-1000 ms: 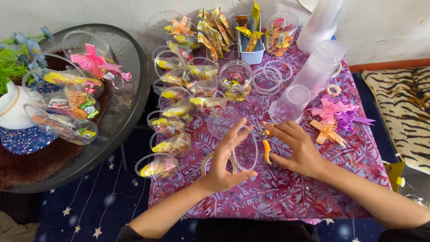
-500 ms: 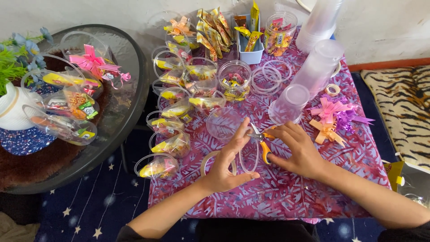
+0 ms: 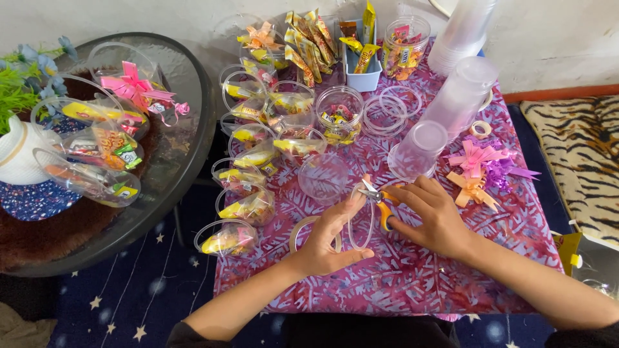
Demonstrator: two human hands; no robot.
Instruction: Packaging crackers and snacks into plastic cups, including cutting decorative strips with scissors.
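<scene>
Left hand: the left hand (image 3: 325,241) holds a thin clear plastic ring (image 3: 361,222) upright, fingers closed on its rim, thumb at the lower edge.
Right hand: the right hand (image 3: 435,216) is closed around small scissors (image 3: 377,198) with orange handles; the metal blades touch the top of the ring.
Place of the ring: it stands on the table (image 3: 412,283), between both hands, near the front middle.
Beside it: a roll of clear tape (image 3: 308,225) lies flat under the left hand, and an empty clear cup (image 3: 322,177) stands just behind.
Risk: the ring looks thin and springy, so it could slip from the fingers or twist when the blades close, giving a crooked cut. The left fingertips are very near the blades and could be nipped.
Materials: the cloth on the table is purple with a pink leaf pattern. The stacked cups (image 3: 461,90) are cloudy soft plastic. The ribbon bows (image 3: 477,167) are shiny and folded like stars. The filled cups (image 3: 248,206) hold glossy yellow wrappers.
</scene>
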